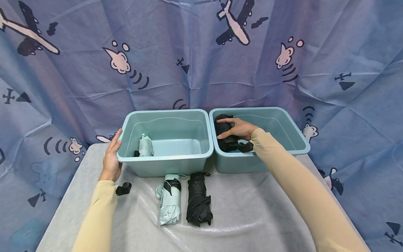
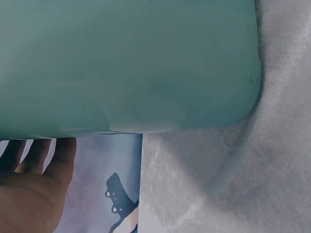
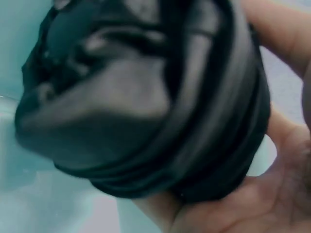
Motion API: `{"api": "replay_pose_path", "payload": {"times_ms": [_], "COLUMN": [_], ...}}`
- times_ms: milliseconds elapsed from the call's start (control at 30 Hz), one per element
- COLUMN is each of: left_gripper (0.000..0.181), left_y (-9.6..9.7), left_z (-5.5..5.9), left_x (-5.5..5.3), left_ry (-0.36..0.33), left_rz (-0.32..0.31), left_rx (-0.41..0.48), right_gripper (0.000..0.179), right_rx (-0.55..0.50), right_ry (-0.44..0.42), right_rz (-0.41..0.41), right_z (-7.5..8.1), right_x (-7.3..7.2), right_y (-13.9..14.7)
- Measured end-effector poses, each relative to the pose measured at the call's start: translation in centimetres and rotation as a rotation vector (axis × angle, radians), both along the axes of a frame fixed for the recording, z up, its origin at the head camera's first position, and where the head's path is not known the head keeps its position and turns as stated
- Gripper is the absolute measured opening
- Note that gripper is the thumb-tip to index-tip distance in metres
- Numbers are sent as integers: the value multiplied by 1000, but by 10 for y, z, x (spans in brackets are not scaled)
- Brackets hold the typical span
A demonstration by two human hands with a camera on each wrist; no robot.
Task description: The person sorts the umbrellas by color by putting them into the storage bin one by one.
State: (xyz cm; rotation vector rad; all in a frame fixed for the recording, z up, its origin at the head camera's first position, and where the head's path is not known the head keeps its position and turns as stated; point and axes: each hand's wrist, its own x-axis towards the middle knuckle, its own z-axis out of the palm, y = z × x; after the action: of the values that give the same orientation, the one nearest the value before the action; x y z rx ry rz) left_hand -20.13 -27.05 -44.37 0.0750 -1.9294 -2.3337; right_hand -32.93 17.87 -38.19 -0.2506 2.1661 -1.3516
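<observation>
My right hand (image 1: pixel 238 128) reaches into the right teal bin (image 1: pixel 280 152) and grips a black folded umbrella (image 1: pixel 223 130) by the bin's left wall. In the right wrist view, thumb and fingers curl round its bunched fabric (image 3: pixel 146 116). My left hand (image 1: pixel 111 161) rests along the left end of the left teal bin (image 1: pixel 167 158), fingers extended near the rim. Inside that bin, a pale green folded umbrella (image 1: pixel 146 146) leans at the left. On the table in front lie another pale green folded umbrella (image 1: pixel 170 204) and a black one (image 1: pixel 198 201), side by side.
Both bins stand close together at the back of the table (image 1: pixel 252 213), which has a pale grey cover. Behind them hangs a blue curtain (image 1: pixel 163 84) with airplane prints. Black straps (image 1: pixel 123 189) show at the wrists.
</observation>
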Motion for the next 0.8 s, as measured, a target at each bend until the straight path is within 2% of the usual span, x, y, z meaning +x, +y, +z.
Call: {"api": "replay_pose_path", "payload": {"times_ms": [267, 800], "left_gripper": [53, 53], "left_y": [-1, 0], "left_z": [0, 0], "left_x": [0, 1], "left_ry": [7, 1], "left_rz": [-4, -3], "left_rx": [11, 5], "right_gripper": [85, 84], "right_rx": [39, 121], "right_ry": [-34, -26], "right_rz": [28, 47], "right_z": [-5, -14], "right_x": [-1, -4], "right_y": [-3, -8]}}
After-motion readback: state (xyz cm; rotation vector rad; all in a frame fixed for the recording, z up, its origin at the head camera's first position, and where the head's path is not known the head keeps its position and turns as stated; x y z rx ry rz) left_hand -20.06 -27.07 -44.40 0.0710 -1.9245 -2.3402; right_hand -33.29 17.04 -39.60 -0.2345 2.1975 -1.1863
